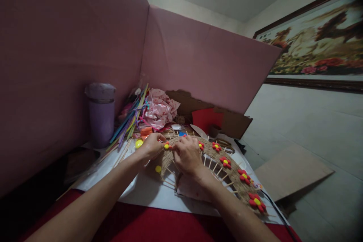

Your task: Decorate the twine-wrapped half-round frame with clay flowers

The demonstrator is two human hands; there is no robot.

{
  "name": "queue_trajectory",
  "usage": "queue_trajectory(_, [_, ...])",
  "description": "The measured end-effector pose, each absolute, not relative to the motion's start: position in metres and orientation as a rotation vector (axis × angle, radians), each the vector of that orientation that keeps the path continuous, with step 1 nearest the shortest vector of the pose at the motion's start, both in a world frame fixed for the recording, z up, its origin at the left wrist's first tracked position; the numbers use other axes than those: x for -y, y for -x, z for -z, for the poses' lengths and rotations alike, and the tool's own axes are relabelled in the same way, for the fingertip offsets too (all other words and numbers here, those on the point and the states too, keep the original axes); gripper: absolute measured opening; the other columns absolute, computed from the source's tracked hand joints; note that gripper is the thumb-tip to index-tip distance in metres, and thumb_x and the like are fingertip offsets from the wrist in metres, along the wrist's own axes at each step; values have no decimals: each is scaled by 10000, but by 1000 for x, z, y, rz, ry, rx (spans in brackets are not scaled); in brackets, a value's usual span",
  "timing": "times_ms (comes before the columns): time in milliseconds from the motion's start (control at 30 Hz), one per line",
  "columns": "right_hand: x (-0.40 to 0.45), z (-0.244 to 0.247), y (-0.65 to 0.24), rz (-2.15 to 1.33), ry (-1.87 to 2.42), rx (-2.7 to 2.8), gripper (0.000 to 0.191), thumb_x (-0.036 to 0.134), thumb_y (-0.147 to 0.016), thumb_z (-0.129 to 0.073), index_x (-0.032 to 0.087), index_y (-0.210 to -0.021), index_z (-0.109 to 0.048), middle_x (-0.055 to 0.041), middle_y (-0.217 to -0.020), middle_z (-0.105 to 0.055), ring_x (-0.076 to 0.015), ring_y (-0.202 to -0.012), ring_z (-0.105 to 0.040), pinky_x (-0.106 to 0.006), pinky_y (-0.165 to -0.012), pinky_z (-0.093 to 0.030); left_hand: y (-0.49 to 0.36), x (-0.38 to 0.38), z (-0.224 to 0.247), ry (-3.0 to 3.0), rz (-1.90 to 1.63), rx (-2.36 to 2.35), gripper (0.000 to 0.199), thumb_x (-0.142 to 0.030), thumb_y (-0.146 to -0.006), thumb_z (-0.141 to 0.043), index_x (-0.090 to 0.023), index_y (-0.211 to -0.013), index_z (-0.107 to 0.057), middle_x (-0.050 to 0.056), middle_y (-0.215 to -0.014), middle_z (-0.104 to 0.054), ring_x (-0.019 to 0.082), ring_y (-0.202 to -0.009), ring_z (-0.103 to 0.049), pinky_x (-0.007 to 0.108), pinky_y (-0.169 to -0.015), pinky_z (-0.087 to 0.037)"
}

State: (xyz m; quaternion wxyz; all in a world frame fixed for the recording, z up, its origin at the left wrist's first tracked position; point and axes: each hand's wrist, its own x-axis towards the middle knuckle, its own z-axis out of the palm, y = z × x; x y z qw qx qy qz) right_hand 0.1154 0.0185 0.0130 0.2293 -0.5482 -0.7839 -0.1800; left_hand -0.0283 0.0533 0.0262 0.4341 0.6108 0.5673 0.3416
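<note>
A twine-woven arch (pixel 235 169) with thin wooden sticks poking out along both edges lies on the white sheet. Several red flowers with yellow centres, such as the nearest one (pixel 256 202), sit along its band. At the arch's left part, a small red-and-yellow flower (pixel 166 146) is between my hands. My left hand (pixel 153 146) pinches it from the left, fingers closed. From the right, my right hand (pixel 188 154) has its curled fingers on the same flower, its fingertips partly hidden. A yellow disc (pixel 158 168) lies below my left hand, and a yellow lump (pixel 138 143) is beside it.
A lilac lidded bin (pixel 102 121) stands at the left, beside coloured pipe cleaners (pixel 129 115) and crumpled pink paper (pixel 160 107). Behind the arch are red card (pixel 207 120) and torn cardboard (pixel 236 123). Scissors (pixel 225 145) and a black cord (pixel 276 211) lie at the right.
</note>
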Motion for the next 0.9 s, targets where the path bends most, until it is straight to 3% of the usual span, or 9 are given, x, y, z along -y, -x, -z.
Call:
queue_trajectory(500, [-15, -11, -112, 466, 1550, 2050, 111, 192, -782, -572, 206, -716, -661, -47, -775, -609, -213, -830, -446, -341, -722, -253, 29, -57, -22, -1537, -858, -1405, 277, -82, -735, -578, -98, -1010, -597, -105, -376, -345, 58, -293, -295, 184, -343, -195])
queue_trajectory(667, [-14, -6, -106, 451, 1538, 2061, 124, 207, -810, -559, 227, -796, -681, -49, -820, -610, -220, -851, -448, -345, -722, -259, 28, -56, -24, -1526, -875, -1404, 291, -79, -718, -602, -90, -1008, -600, -96, -404, -382, 50, -311, -307, 181, -355, -212])
queue_trajectory(900, [-6, -14, -109, 642, 1590, 2084, 125, 199, -808, -543, 195, -757, -657, -79, -825, -588, -233, -849, -421, -372, -726, -253, 29, -52, -27, -1499, -853, -1390, 286, -117, -740, -613, -80, -1024, -610, -108, -352, -334, 50, -288, -289, 181, -349, -192])
